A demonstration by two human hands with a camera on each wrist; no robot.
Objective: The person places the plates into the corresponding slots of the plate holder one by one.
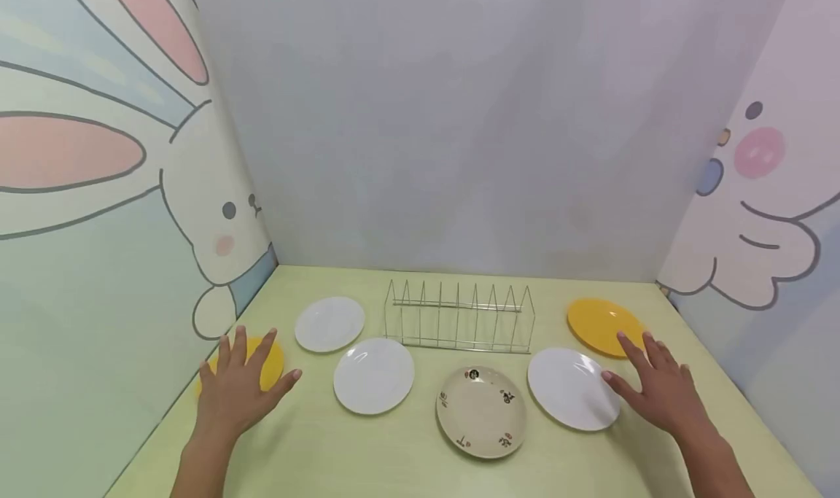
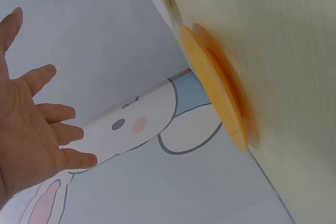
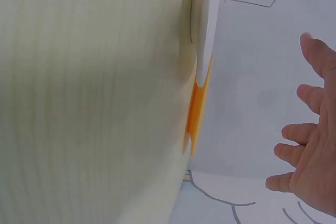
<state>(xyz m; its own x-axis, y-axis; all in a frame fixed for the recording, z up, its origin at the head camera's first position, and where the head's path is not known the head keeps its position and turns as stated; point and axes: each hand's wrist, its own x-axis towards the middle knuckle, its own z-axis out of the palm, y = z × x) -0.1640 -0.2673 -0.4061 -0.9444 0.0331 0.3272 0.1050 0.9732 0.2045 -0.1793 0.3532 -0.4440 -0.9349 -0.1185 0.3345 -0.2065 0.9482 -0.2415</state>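
My left hand (image 1: 235, 392) hovers with spread fingers above a yellow plate (image 1: 272, 367) at the table's left side, hiding part of it. The left wrist view shows that yellow plate (image 2: 212, 85) lying flat, apart from the hand. On the other side, my right hand (image 1: 666, 392) is held over the table with its fingers spread, near a white plate (image 1: 571, 388) and a second yellow plate (image 1: 600, 325). In the right wrist view a gap separates the hand (image 3: 312, 145) from the yellow plate (image 3: 197, 111). Neither hand holds anything.
A wire plate rack (image 1: 457, 327) stands at the table's middle back. Two white plates (image 1: 330, 324) lie left of it, and a beige plate with small printed motifs (image 1: 482, 414) lies in front. Walls with cartoon animals (image 1: 210, 221) border both sides; a plain wall (image 1: 446, 133) closes the back.
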